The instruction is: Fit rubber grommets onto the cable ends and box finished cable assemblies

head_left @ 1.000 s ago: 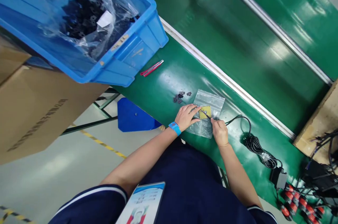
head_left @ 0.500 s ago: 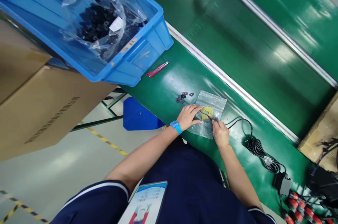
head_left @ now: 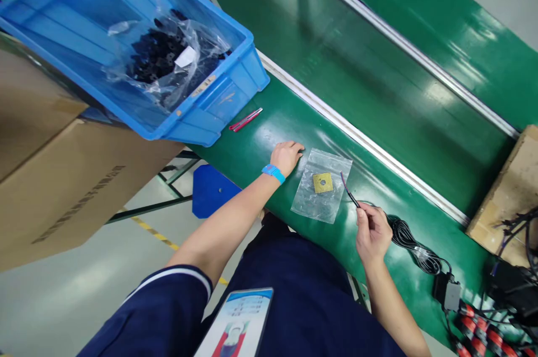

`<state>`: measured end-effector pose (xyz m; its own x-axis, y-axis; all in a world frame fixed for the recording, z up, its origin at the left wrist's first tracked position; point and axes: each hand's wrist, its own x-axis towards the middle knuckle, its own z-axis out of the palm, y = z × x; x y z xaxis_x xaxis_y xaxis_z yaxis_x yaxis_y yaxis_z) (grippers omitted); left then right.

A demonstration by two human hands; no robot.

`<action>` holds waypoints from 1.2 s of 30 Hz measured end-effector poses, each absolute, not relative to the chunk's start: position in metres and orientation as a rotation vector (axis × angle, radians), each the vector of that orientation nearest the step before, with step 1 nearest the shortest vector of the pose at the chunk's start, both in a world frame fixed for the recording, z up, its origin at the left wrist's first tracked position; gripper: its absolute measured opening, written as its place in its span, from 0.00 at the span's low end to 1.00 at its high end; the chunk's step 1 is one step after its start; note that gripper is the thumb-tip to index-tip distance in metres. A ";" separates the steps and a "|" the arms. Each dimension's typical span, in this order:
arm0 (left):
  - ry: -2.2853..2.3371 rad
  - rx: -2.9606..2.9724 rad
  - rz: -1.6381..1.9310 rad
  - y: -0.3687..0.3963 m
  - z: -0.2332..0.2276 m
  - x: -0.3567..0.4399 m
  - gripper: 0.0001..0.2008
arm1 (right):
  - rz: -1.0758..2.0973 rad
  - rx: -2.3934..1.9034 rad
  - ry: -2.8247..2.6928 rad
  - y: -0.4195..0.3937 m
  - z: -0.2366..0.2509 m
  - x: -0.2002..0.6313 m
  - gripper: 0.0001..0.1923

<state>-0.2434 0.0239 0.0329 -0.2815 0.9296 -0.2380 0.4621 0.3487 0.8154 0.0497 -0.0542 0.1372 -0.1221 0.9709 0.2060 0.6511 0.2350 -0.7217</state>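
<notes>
My right hand (head_left: 372, 231) pinches the black cable (head_left: 352, 198) close to its end, where thin dark wires stick out. The cable's coiled length (head_left: 414, 245) lies on the green bench beyond that hand. Left of the cable end is a clear zip bag (head_left: 309, 197), lying flat. A square yellow piece (head_left: 323, 182) with a round hole rests on the bag, apart from both hands. My left hand (head_left: 288, 156) is down on the bench at the bag's left, its fingers curled together. It covers the spot of the small black pieces, so whatever is under its fingers is hidden.
A blue crate (head_left: 241, 93) with bagged black parts stands at upper left, beside a cardboard box (head_left: 105, 189). Near the crate lies a red cutter knife (head_left: 246, 120). At lower right are a black adapter box (head_left: 446, 291) and several red-and-black connectors (head_left: 479, 326).
My left hand has left the yellow piece and moved up-left onto the small black pieces. My right hand has drawn the cable end off the yellow piece, to the right.
</notes>
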 end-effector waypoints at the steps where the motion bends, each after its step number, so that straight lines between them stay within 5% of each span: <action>1: 1.855 1.145 0.888 0.020 0.042 -0.238 0.09 | 0.662 -1.486 -1.823 -0.055 0.144 0.053 0.08; 7: 1.471 0.731 1.161 -0.029 0.122 -0.180 0.20 | 0.880 -1.422 -1.708 -0.069 0.171 0.071 0.09; 14: 0.983 -0.089 1.163 -0.053 0.181 -0.138 0.15 | 0.884 -1.354 -1.761 -0.081 0.176 0.076 0.11; 29: 1.113 0.516 1.016 -0.073 0.199 -0.131 0.21 | 0.856 -1.341 -1.792 -0.087 0.192 0.085 0.09; 36: 0.983 0.615 0.762 -0.095 0.213 -0.135 0.20 | 0.621 -1.173 -1.932 -0.095 0.206 0.088 0.18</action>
<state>-0.1355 -0.0946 0.2128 0.3430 0.7966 -0.4977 -0.2834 0.5930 0.7537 0.0876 -0.0948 0.2056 -0.2730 0.8902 0.3647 0.5111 0.4554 -0.7290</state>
